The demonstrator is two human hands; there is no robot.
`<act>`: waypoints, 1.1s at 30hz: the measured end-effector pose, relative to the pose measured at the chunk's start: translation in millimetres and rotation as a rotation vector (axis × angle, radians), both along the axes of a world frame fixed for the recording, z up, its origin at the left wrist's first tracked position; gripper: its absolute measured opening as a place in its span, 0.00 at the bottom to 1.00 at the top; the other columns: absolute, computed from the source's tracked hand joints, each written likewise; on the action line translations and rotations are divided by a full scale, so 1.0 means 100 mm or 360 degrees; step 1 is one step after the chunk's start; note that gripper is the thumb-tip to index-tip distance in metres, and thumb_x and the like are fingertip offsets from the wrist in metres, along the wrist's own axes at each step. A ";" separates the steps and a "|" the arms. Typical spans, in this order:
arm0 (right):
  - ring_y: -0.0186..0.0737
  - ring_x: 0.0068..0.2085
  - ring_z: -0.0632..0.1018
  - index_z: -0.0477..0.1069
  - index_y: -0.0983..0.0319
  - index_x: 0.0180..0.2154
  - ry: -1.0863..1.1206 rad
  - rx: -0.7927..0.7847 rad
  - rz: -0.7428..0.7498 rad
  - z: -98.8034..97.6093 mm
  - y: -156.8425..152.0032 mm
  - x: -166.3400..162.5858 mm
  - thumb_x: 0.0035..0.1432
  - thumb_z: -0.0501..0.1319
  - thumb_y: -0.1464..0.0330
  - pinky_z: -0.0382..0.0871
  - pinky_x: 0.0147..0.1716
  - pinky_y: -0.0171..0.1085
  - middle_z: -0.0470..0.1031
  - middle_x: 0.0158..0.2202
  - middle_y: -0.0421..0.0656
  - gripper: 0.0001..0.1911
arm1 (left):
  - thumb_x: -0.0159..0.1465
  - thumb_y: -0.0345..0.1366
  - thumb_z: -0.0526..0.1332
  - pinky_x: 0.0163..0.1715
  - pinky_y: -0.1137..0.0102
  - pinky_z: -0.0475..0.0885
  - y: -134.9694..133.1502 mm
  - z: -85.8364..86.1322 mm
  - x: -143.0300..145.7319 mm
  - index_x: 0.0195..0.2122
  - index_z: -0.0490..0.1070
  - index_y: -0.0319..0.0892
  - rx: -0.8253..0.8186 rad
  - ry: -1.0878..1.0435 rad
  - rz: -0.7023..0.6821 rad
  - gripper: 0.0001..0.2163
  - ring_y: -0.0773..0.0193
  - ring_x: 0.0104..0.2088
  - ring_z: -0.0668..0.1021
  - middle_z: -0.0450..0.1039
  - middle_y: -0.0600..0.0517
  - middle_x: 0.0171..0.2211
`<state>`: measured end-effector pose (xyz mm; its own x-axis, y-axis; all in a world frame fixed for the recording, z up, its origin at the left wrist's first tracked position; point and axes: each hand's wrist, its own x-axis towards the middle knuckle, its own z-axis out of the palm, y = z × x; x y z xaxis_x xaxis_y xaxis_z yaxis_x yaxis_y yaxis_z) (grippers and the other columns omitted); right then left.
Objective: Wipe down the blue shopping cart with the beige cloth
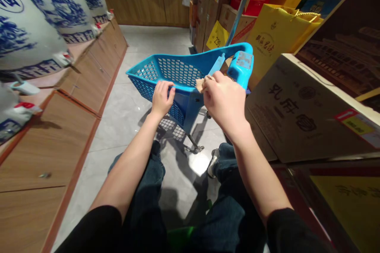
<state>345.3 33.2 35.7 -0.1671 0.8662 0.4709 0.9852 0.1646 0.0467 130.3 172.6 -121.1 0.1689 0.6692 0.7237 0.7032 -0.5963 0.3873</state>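
Observation:
In front of my legs stands a blue plastic shopping cart (pixel 166 56) with perforated basket walls. My left hand (pixel 162 98) is at its near rim, fingers curled over the edge and thumb apart. A crumpled tan rag (pixel 201 84), possibly paper, pokes out of the closed fingers of my right hand (pixel 224 101). That fist is over the near right corner of the basket, just below the cart's handle end, a thick blue block (pixel 241 65) with a worn grey top. The inside of the basket is partly hidden behind my hands.
Large blue-and-white porcelain jars (pixel 63 2) line a wooden cabinet (pixel 86 71) on the left. Cardboard cartons (pixel 285 102) and a yellow gift bag (pixel 271 33) crowd the right side. A grey metal pole (pixel 242 8) rises behind the cart. Grey tiled floor (pixel 115 106) runs between them.

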 end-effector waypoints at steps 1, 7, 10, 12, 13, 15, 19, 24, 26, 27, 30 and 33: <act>0.47 0.44 0.77 0.80 0.62 0.43 0.0016 -0.0017 -0.0049 0.04 -0.02 0.06 0.73 0.52 0.72 0.65 0.39 0.40 0.79 0.46 0.51 0.16 | 0.79 0.59 0.41 0.65 0.51 0.72 0.02 -0.01 -0.01 0.47 0.72 0.47 0.0038 -0.0022 -0.0010 0.26 0.50 0.52 0.81 0.81 0.44 0.46; 0.49 0.46 0.78 0.79 0.63 0.45 0.0019 0.0017 -0.0014 0.00 -0.04 0.05 0.74 0.53 0.71 0.66 0.40 0.42 0.79 0.49 0.54 0.15 | 0.78 0.62 0.42 0.58 0.51 0.77 0.11 -0.04 -0.06 0.44 0.73 0.47 0.0122 -0.0171 -0.0021 0.28 0.50 0.48 0.82 0.81 0.43 0.43; 0.49 0.50 0.77 0.80 0.63 0.47 -0.0025 0.0072 0.0258 -0.11 -0.03 -0.13 0.75 0.52 0.73 0.69 0.46 0.43 0.79 0.57 0.55 0.17 | 0.79 0.59 0.44 0.61 0.51 0.75 0.01 -0.02 -0.01 0.49 0.75 0.46 0.0117 -0.0208 -0.0020 0.27 0.48 0.55 0.82 0.82 0.41 0.49; 0.49 0.52 0.77 0.80 0.63 0.48 -0.0026 0.0096 0.0382 -0.13 -0.03 -0.21 0.75 0.52 0.74 0.69 0.48 0.43 0.79 0.59 0.54 0.17 | 0.79 0.56 0.44 0.69 0.48 0.68 -0.11 0.01 0.08 0.57 0.74 0.45 0.0178 -0.0172 -0.0070 0.26 0.47 0.65 0.78 0.80 0.39 0.57; 0.48 0.51 0.77 0.80 0.63 0.47 -0.0014 0.0100 0.0413 -0.12 -0.04 -0.22 0.74 0.52 0.74 0.69 0.46 0.43 0.79 0.58 0.54 0.16 | 0.78 0.56 0.45 0.71 0.47 0.65 -0.17 0.02 0.13 0.61 0.72 0.45 0.0217 -0.0133 -0.0126 0.27 0.46 0.67 0.76 0.79 0.38 0.61; 0.48 0.48 0.78 0.80 0.62 0.42 0.0022 0.0100 0.0416 -0.07 -0.03 -0.16 0.73 0.54 0.73 0.68 0.41 0.42 0.81 0.53 0.53 0.15 | 0.78 0.55 0.43 0.72 0.47 0.65 -0.29 0.05 0.23 0.66 0.69 0.43 0.0258 -0.0069 -0.0223 0.28 0.46 0.68 0.75 0.76 0.37 0.65; 0.47 0.41 0.78 0.80 0.61 0.37 0.0162 0.0145 0.0232 0.03 0.02 0.09 0.69 0.57 0.71 0.63 0.35 0.41 0.80 0.42 0.50 0.13 | 0.79 0.55 0.42 0.71 0.50 0.67 -0.41 0.15 0.30 0.63 0.71 0.43 0.0262 0.0005 -0.0310 0.28 0.49 0.65 0.78 0.79 0.39 0.60; 0.47 0.43 0.79 0.81 0.61 0.41 0.0288 0.0190 0.0320 -0.08 0.07 0.09 0.68 0.56 0.73 0.67 0.40 0.42 0.80 0.44 0.50 0.13 | 0.80 0.55 0.43 0.68 0.52 0.69 -0.38 0.21 0.26 0.59 0.72 0.44 0.0275 -0.0054 -0.0316 0.25 0.51 0.59 0.80 0.81 0.41 0.55; 0.48 0.47 0.80 0.81 0.60 0.44 0.0288 0.0218 0.0451 -0.13 0.06 0.03 0.68 0.56 0.73 0.70 0.43 0.43 0.81 0.48 0.50 0.14 | 0.79 0.56 0.43 0.65 0.53 0.72 -0.35 0.21 0.24 0.56 0.72 0.45 0.0299 -0.0083 -0.0288 0.25 0.50 0.57 0.81 0.81 0.41 0.53; 0.48 0.48 0.80 0.81 0.59 0.45 0.0290 0.0224 0.0527 -0.15 0.06 0.02 0.68 0.56 0.73 0.71 0.45 0.43 0.80 0.50 0.50 0.15 | 0.79 0.56 0.42 0.62 0.54 0.73 -0.33 0.21 0.22 0.54 0.72 0.45 0.0299 -0.0096 -0.0270 0.25 0.50 0.55 0.81 0.81 0.41 0.51; 0.47 0.49 0.80 0.81 0.58 0.46 0.0358 0.0231 0.0699 -0.16 0.10 0.12 0.68 0.55 0.73 0.73 0.47 0.43 0.80 0.50 0.48 0.16 | 0.79 0.56 0.40 0.56 0.55 0.76 -0.29 0.23 0.17 0.50 0.72 0.46 0.0282 -0.0158 -0.0231 0.26 0.50 0.49 0.81 0.80 0.43 0.47; 0.47 0.46 0.80 0.81 0.57 0.44 0.0455 0.0317 0.0670 -0.19 0.21 0.32 0.67 0.55 0.73 0.74 0.46 0.45 0.80 0.46 0.47 0.15 | 0.79 0.58 0.39 0.53 0.55 0.77 -0.27 0.28 0.12 0.46 0.72 0.47 0.0271 -0.0227 -0.0217 0.27 0.51 0.47 0.81 0.79 0.44 0.43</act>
<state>377.2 54.2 17.0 -0.3214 0.6417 0.6963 0.8143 0.5627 -0.1428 142.8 145.6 -92.9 0.1373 0.5137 0.8469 0.5574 -0.7469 0.3626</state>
